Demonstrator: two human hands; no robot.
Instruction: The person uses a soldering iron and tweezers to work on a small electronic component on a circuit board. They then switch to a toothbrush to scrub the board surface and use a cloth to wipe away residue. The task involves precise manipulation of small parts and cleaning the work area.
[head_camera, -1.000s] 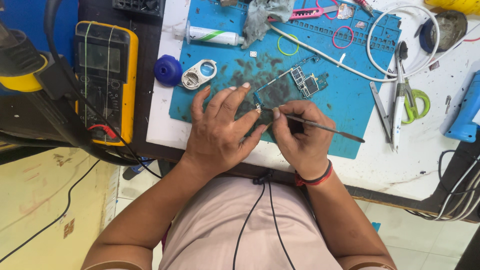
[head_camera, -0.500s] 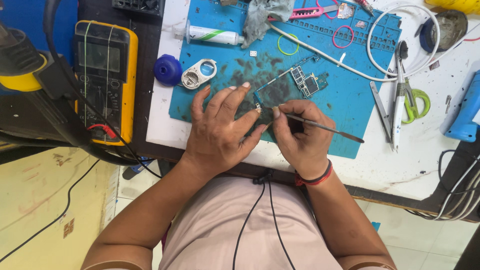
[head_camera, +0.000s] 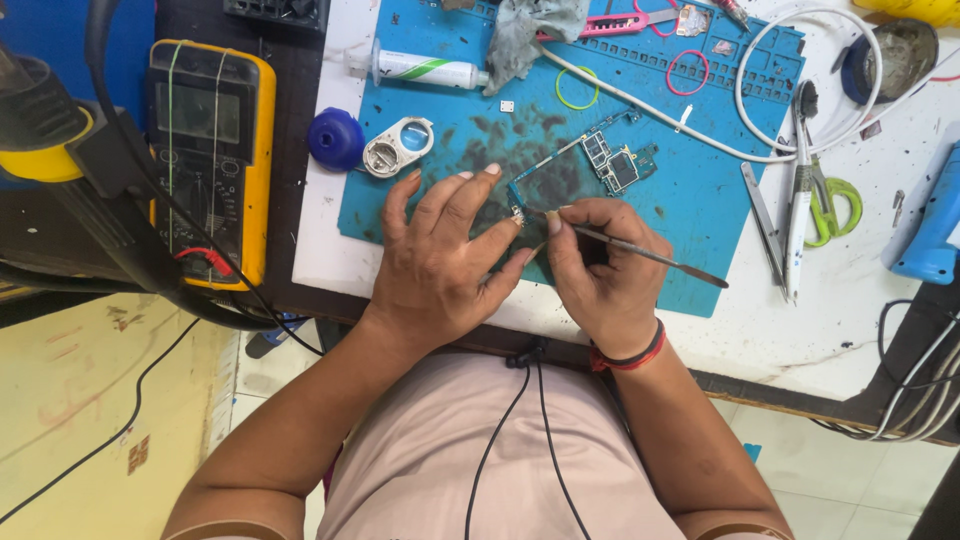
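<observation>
The left hand (head_camera: 440, 255) lies spread on the blue mat (head_camera: 700, 190), fingertips pinning the circuit board (head_camera: 590, 165) at mid-worktop. The right hand (head_camera: 600, 265) pinches a thin metal tool (head_camera: 640, 250), tip touching the board's near left corner.

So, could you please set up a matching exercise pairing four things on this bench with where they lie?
Things:
1. multimeter
2. circuit board
3. scissors
4. paste tube

Places:
A. top left part of the blue mat
B. right of the mat, on the white surface
C. left of the mat, on the dark surface
D. middle of the mat, at the left hand fingertips

Pairs: 1-C, 2-D, 3-B, 4-A
</observation>
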